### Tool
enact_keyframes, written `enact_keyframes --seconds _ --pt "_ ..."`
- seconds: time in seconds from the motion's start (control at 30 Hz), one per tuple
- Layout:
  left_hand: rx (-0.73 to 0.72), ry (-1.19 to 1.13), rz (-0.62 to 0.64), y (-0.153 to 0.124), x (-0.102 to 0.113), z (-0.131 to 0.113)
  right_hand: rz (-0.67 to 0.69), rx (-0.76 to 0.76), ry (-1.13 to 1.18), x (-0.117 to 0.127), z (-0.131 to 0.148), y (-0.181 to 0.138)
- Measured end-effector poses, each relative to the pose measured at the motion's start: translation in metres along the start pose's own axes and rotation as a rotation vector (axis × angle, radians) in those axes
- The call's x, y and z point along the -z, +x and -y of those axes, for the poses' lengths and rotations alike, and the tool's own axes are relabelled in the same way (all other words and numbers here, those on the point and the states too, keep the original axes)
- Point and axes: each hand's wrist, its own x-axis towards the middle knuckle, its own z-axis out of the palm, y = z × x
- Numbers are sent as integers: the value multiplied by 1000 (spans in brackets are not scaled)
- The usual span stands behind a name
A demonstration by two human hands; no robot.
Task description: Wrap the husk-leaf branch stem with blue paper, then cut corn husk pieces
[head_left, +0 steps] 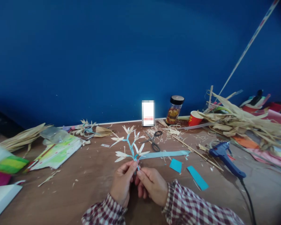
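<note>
Nearest are the checked sleeves (pixel 189 203), bent in from both lower corners of the view towards the middle. The left hand (pixel 123 181) has its grip closed on the spray (pixel 130 144), thumb and fingers pinching the blue stem just below the lowest flowers. The right hand (pixel 152 184), just beside it, also has its grip closed on the stem, lower down, thumb on top and the other fingers curled under. The spray stands up from the hands over the table (pixel 84 193), its pale, pointed flowers branching off to both sides.

To the right of the hands two blue pieces, a square (pixel 175 165) and a strip (pixel 198 178), lie flat and apart. Beyond them rests the glue gun (pixel 227 157), its cord (pixel 249 200) running back towards the near edge. On the left are a white box (pixel 4 200) and, farther off, a patterned sheet (pixel 57 153).

Past the spray a pale blue ribbon (pixel 165 154) stretches to the right, with the black scissors (pixel 155 140) behind it, handles apart. A thin stick (pixel 192 148) slants nearby. Dry husks (pixel 243 120) are heaped at the right. At the back stand a red cup (pixel 195 118) and a dark-lidded jar (pixel 175 110), before the blue wall (pixel 107 56).
</note>
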Motion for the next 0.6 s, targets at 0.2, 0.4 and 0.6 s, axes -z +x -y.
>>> enact_keyframes --seconds 0.2,0.4,0.6 --pt "-12 15 -20 1 -1 -2 -2 -38 62 0 2 2" --pt "-19 -73 -14 4 1 -2 26 -22 32 -1 -4 4" --pt "-20 -148 -90 12 18 -31 -14 -16 -2 8 11 -3"
